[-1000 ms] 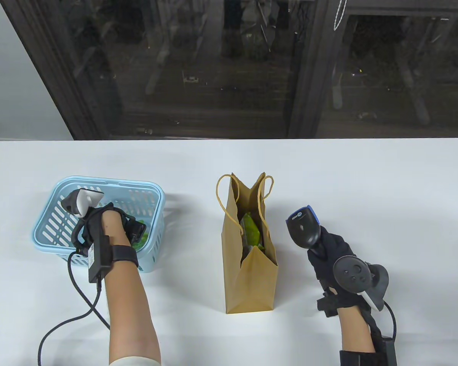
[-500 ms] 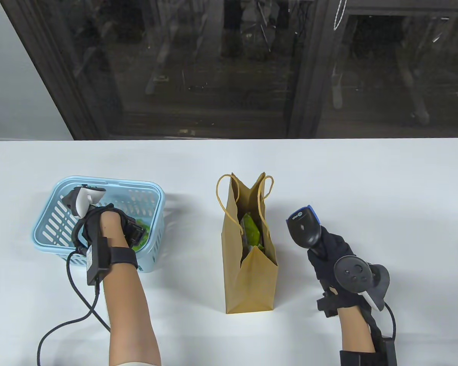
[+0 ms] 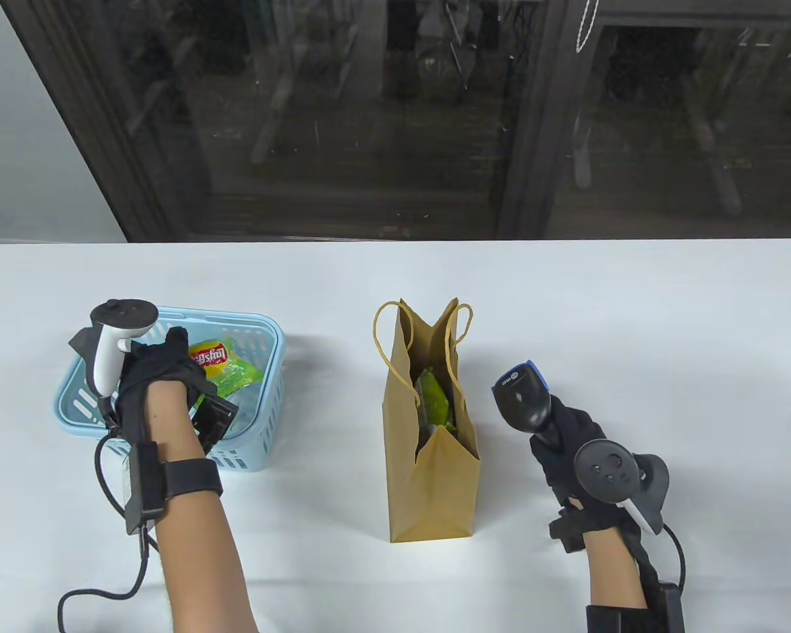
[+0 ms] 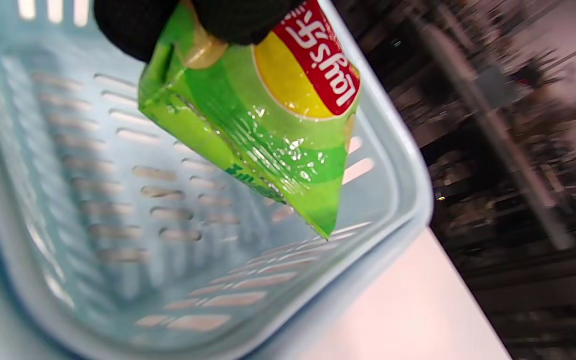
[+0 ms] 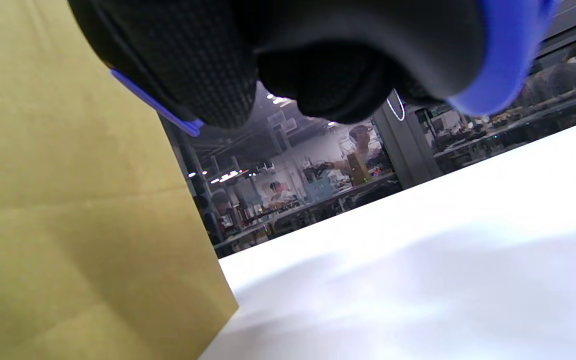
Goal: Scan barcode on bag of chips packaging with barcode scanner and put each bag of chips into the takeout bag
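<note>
Our left hand (image 3: 148, 376) pinches a green chip bag (image 3: 221, 366) by its top edge, fingers (image 4: 240, 20) curled over the seal. The bag hangs above the blue basket (image 3: 267, 389), clear of the basket floor; in the left wrist view its lower corner points down toward the far wall (image 4: 383, 200). Red and yellow logo faces up in the table view. We can't see a barcode on it from any view.

Our right hand (image 3: 567, 448) grips the scanner (image 3: 524, 399) by the handle, fingers wrapped around it. Scanner head is tilted up and to the left, near the paper bag (image 3: 432, 481) but not touching it. In the right wrist view the scanner (image 5: 318, 55) fills the top edge, with the paper bag's side (image 5: 68, 225) just left of it.

The paper bag stands upright mid-table (image 3: 633, 297), mouth open, handles (image 3: 385, 330) up. One green chip bag (image 3: 433, 399) is already inside, visible through the opening.

The basket sits at the left of the table, well apart from the paper bag. The left hand's cable (image 3: 105, 580) trails off the near edge. Whether the basket holds more chips we can't tell; the hand covers part of it.
</note>
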Available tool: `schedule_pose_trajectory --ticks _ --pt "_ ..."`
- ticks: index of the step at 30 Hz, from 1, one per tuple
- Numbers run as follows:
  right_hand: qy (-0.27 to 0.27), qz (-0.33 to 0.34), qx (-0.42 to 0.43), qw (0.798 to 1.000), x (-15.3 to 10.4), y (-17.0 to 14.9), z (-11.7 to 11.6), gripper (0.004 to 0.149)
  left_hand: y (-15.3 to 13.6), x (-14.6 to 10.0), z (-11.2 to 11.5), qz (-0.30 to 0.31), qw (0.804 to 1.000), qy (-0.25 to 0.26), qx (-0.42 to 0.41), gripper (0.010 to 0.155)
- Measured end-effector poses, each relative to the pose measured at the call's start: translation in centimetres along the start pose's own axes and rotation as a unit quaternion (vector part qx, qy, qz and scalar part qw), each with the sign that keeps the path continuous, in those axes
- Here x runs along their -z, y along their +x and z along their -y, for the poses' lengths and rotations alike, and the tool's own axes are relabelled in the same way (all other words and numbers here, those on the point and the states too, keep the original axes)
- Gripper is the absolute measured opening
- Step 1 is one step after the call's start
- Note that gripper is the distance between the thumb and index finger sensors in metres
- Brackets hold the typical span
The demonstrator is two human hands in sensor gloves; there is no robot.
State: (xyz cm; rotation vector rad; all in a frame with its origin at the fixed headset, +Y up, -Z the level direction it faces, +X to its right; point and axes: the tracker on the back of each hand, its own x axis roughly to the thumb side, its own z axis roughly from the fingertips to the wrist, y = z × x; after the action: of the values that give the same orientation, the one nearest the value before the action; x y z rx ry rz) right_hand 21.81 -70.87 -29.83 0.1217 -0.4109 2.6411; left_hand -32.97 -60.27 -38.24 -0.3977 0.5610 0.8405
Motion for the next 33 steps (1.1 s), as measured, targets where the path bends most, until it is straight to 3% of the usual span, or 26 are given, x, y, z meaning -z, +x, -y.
schedule_pose_trajectory --ticks 6,9,14,20,23,28,33 --pt "-0.005 0.001 0.023 1.000 -0.1 0.2 0.2 0.056 0.6 -3.4 -0.9 0.079 0.996 0.024 -0.016 0.071" --pt "-0.015 0.006 0.036 0.999 -0.1 0.6 0.5 0.057 1.4 -4.9 -0.9 0.184 0.981 0.020 -0.056 0.069" --pt "-0.017 0.010 0.032 0.999 -0.1 0.7 0.5 0.057 3.1 -7.6 -0.7 0.333 0.934 0.011 -0.131 0.063" --pt "-0.021 0.007 0.038 0.999 -0.2 0.5 0.6 0.057 4.7 -9.2 0.8 0.439 0.879 0.028 -0.185 0.056" --pt "-0.023 0.007 0.038 0.999 -0.2 0.5 0.6 0.057 5.1 -9.3 2.0 0.470 0.857 0.040 -0.208 0.054" --pt "-0.023 0.004 0.040 0.999 -0.2 0.4 0.6 0.057 5.4 -9.4 3.7 0.494 0.839 0.071 -0.217 0.050" --pt "-0.023 0.004 0.041 0.999 -0.2 0.4 0.6 0.057 5.3 -9.0 5.1 0.496 0.818 0.082 -0.281 0.046"
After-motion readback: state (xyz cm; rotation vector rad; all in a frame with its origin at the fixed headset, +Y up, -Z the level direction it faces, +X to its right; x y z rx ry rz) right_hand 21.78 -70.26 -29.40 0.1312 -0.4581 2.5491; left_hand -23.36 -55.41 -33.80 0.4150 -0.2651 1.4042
